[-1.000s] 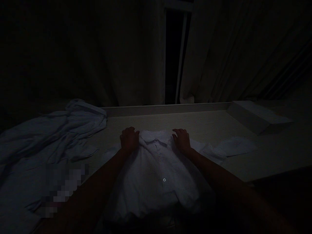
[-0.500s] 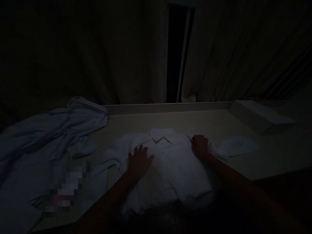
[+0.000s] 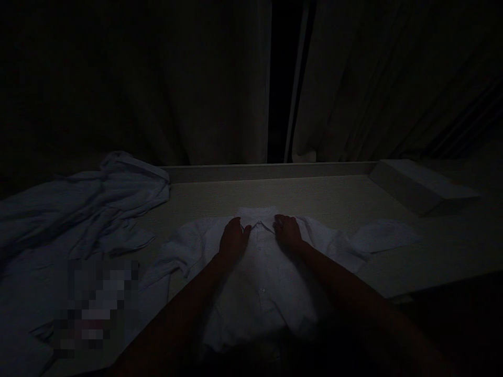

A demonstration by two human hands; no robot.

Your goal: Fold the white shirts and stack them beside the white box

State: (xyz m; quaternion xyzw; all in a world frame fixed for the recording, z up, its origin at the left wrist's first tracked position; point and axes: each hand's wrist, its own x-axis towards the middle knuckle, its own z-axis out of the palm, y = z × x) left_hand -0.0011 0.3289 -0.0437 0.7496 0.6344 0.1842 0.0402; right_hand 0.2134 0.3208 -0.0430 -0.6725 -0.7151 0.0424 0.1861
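Note:
A white button-up shirt [image 3: 262, 267] lies face up on the table, collar away from me and sleeves spread to both sides. My left hand [image 3: 234, 238] is at the left side of its collar [image 3: 257, 213], fingers bent and thumb toward the collar point, closed on the cloth. On the opposite collar point my right hand [image 3: 288, 230] pinches the fabric with curled fingers. The dim light hides exactly how much cloth each hand grips. The shirt's lower hem falls into shadow near my body.
Rumpled pale garments [image 3: 90, 209] are heaped at the left, beside a pixelated patch. A pale box-like block [image 3: 424, 183] stands at the back right of the table [image 3: 314, 193]. Dark curtains [image 3: 220, 94] hang behind the table's raised back edge.
My left hand has gone from lying spread on the chest up to the collar. My right hand has moved left from the shoulder to the other collar point.

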